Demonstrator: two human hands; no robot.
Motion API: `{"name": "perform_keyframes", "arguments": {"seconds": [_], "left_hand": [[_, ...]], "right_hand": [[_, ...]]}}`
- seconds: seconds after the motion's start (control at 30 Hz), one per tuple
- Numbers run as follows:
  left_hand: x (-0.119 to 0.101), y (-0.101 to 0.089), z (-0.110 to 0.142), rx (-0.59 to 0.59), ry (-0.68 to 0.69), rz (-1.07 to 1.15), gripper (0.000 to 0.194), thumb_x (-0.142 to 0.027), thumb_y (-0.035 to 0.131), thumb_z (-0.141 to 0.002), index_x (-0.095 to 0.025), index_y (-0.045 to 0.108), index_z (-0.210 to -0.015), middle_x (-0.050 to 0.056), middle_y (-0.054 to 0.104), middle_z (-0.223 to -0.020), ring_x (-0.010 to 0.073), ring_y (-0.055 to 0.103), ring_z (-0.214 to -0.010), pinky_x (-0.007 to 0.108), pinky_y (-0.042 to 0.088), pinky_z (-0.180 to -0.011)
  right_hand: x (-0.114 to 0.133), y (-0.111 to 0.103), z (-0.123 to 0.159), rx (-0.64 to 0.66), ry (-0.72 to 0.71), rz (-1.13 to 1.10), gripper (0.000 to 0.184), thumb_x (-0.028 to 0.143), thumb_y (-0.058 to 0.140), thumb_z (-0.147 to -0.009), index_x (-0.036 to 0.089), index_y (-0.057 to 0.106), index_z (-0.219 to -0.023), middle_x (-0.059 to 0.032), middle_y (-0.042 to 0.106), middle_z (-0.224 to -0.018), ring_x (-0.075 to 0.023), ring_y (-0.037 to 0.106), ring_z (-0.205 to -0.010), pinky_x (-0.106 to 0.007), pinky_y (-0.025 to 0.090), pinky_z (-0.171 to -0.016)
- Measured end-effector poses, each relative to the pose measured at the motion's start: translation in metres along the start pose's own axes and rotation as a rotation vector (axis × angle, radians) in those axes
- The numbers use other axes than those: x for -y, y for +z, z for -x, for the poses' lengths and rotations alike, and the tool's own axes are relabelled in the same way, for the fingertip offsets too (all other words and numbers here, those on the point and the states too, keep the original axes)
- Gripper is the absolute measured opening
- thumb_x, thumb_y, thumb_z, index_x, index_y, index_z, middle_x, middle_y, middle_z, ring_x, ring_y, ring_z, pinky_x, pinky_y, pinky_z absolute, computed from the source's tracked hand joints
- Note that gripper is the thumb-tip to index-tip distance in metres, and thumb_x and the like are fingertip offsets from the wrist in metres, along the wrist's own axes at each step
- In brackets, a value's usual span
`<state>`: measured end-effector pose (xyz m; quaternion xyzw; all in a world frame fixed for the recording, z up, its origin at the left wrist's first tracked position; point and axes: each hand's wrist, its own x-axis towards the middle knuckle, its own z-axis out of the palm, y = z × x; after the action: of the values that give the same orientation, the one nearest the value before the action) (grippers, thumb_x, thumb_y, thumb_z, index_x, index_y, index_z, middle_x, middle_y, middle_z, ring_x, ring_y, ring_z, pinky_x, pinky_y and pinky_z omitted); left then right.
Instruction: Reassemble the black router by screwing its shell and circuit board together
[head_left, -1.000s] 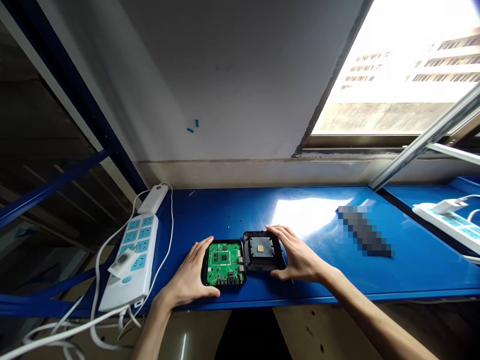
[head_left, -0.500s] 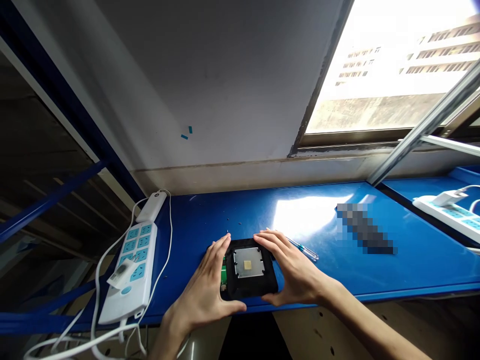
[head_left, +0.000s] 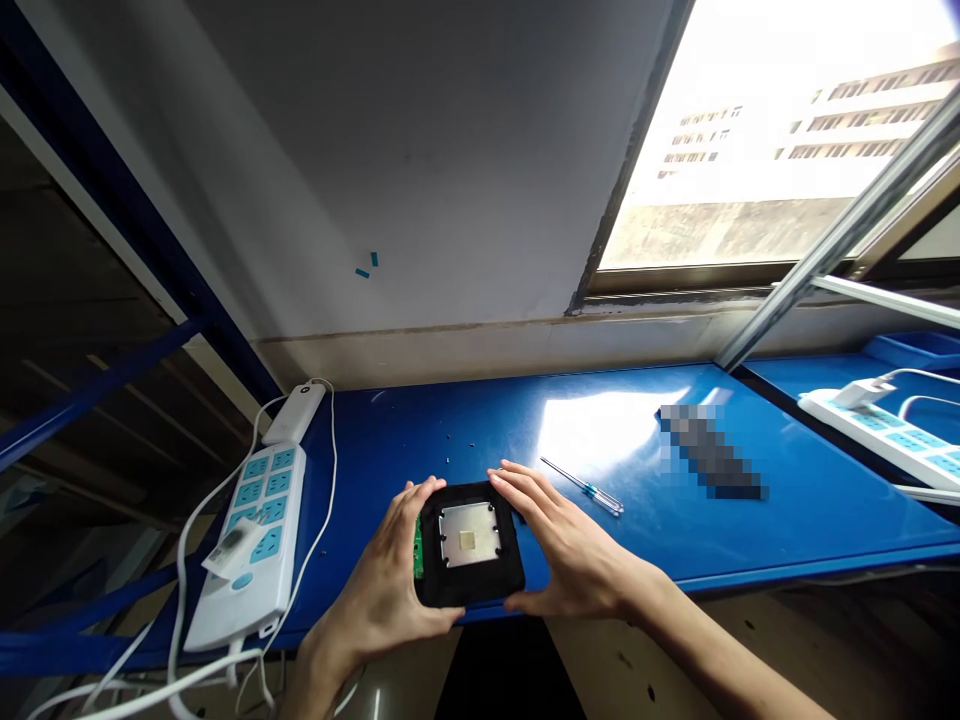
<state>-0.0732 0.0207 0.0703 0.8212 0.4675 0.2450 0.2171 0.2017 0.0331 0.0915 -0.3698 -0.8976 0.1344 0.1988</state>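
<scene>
Between my two hands is a black square plastic housing (head_left: 511,565) with a silver metal plate (head_left: 448,525) set in its top face; a small pale square sits mid-plate. A strip of green circuit board (head_left: 418,550) shows along the housing's left side. My left hand (head_left: 379,580) grips the left side, fingers at the far corner and thumb along the near edge. My right hand (head_left: 577,555) holds the right side, fingertips on the far right corner and thumb by the near right corner. The housing's underside is hidden.
A screwdriver (head_left: 591,490) with a clear handle lies right of the housing. Tiny dark parts, perhaps screws (head_left: 448,460), dot the blue table (head_left: 405,415). A white power strip (head_left: 281,590) with cables stands left. A blurred dark object (head_left: 712,455) lies right.
Both hands have shifted slightly left with the housing, whose tilt has changed a little. More of the screwdriver now shows beside my right hand. The camera view has turned slightly right.
</scene>
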Motion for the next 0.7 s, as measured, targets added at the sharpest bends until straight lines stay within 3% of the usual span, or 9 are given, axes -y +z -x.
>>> {"name": "perform_keyframes", "arguments": {"seconds": [0.17,0.27,0.43,0.6,0.7], "left_hand": [[-0.001,0.0,-0.001,0.019,0.023,-0.035,0.12,-0.028,0.084,-0.063,-0.033,0.004,-0.153,0.01,0.032,-0.158,0.0374,0.02,-0.15,0.063,0.028,-0.12],[-0.004,-0.002,-0.006,-0.01,0.081,-0.131,0.12,-0.027,0.081,-0.066,-0.03,-0.001,-0.154,0.012,0.031,-0.158,0.0385,0.018,-0.15,0.067,0.018,-0.121],[-0.009,-0.001,-0.019,-0.031,0.19,-0.188,0.122,-0.03,0.079,-0.069,-0.027,-0.007,-0.155,0.015,0.033,-0.155,0.0384,0.023,-0.148,0.069,0.011,-0.121],[-0.012,-0.001,-0.027,-0.075,0.182,-0.017,0.12,-0.026,0.082,-0.066,-0.032,0.0,-0.153,0.014,0.033,-0.154,0.0369,0.029,-0.146,0.065,0.021,-0.12],[-0.015,0.0,-0.027,-0.108,0.124,0.261,0.116,-0.031,0.086,-0.066,-0.035,0.007,-0.151,0.014,0.03,-0.155,0.0362,0.033,-0.145,0.059,0.035,-0.116]], "right_hand": [[-0.001,0.002,0.0,-0.036,-0.026,-0.019,0.124,0.038,0.084,-0.061,0.019,0.009,-0.158,-0.0188,0.038,-0.154,-0.0364,0.033,-0.145,-0.052,0.041,-0.113],[0.001,0.006,-0.008,-0.103,-0.087,-0.002,0.127,0.038,0.081,-0.062,0.018,0.001,-0.159,-0.0206,0.041,-0.151,-0.0394,0.038,-0.141,-0.054,0.044,-0.11],[0.01,0.005,-0.028,-0.155,-0.171,0.038,0.127,0.041,0.077,-0.068,0.014,-0.007,-0.158,-0.0237,0.041,-0.15,-0.0409,0.037,-0.141,-0.055,0.047,-0.107],[0.015,-0.003,-0.034,-0.167,-0.208,0.023,0.126,0.044,0.077,-0.072,0.016,-0.01,-0.158,-0.0232,0.039,-0.152,-0.0404,0.032,-0.144,-0.056,0.044,-0.11],[0.013,-0.001,-0.029,-0.18,-0.147,-0.082,0.136,0.051,0.082,-0.07,0.02,-0.018,-0.157,-0.0227,0.025,-0.161,-0.039,0.025,-0.149,-0.056,0.039,-0.114]]}}
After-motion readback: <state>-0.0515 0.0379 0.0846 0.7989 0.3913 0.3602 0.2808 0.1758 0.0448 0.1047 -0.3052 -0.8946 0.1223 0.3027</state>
